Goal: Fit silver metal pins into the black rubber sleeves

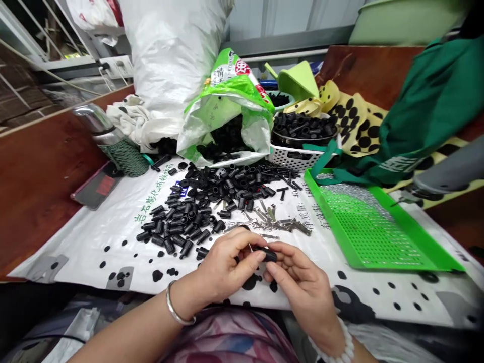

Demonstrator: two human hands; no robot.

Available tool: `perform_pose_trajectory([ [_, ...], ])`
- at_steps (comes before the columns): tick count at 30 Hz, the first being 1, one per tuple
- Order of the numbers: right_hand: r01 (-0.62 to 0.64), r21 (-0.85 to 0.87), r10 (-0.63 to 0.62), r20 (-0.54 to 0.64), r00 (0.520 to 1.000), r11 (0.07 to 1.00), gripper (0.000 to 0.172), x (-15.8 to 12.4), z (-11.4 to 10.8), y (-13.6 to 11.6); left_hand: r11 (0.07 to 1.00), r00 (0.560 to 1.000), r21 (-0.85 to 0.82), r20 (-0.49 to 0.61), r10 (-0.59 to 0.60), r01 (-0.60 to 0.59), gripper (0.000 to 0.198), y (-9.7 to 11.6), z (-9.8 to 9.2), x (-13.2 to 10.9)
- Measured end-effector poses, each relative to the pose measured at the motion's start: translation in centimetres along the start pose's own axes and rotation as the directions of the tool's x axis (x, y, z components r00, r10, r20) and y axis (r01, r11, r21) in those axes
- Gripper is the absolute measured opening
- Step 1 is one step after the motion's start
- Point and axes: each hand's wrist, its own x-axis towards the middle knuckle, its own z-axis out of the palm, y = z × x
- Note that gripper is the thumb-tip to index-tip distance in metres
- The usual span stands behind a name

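Between my two hands is a small black plastic cylinder (269, 255), lying sideways above the front of the table. My left hand (236, 259) pinches its left end between thumb and fingers, and a thin pale sliver shows near the fingertips. My right hand (298, 275) closes on the right end with thumb and fingertips. Just beyond the hands lie thin metal strips (272, 222) in a loose heap. To their left spreads a pile of similar black plastic cylinders (189, 222), some with a narrow tip.
A green perforated tray (363, 247) holding small shiny pieces lies to the right. Behind the pile an open green-and-white bag (227, 116) holds black parts, beside a white basket (291, 157). A thermos (117, 146) and a phone (97, 185) stand left; a grey tool (449, 166) juts in right.
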Motion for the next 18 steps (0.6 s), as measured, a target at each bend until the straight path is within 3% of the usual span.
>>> perform_pose_trajectory([
  [4,0.025,-0.102,-0.013,0.112,0.994,0.994,0.024,0.1,0.1,0.4,0.999,0.999,0.025,0.025,-0.049,0.048,0.02,-0.2,-1.6,-1.5],
  [6,0.07,-0.201,-0.04,0.151,0.988,0.977,0.026,0.2,0.0,0.6,0.993,0.995,0.099,-0.078,-0.063,0.071,0.018,-0.9,-2.8,-2.8],
  [8,0.129,-0.301,-0.083,0.16,0.984,0.945,0.026,0.4,-0.3,0.8,0.969,0.965,0.205,-0.249,-0.082,0.135,0.017,-2.0,-4.4,-4.4],
  [10,0.18,-0.38,-0.128,0.158,0.979,0.907,0.024,0.6,-0.7,1.0,0.923,0.893,0.295,-0.44,-0.097,0.245,0.017,-3.4,-6.3,-6.0],
  [12,0.222,-0.433,-0.164,0.168,0.972,0.873,0.023,0.8,-0.9,1.2,0.866,0.781,0.325,-0.614,-0.111,0.379,0.02,-4.8,-8.5,-7.3],
  [15,0.306,-0.475,-0.226,0.219,0.949,0.825,0.022,1.0,-0.9,1.5,0.804,0.638,0.296,-0.759,-0.13,0.516,0.026,-7.1,-11.8,-8.0],
  [18,0.393,-0.494,-0.282,0.286,0.916,0.775,0.021,1.0,-0.7,1.6,0.798,0.608,0.241,-0.772,-0.187,0.552,0.032,-9.7,-14.5,-7.0],
])
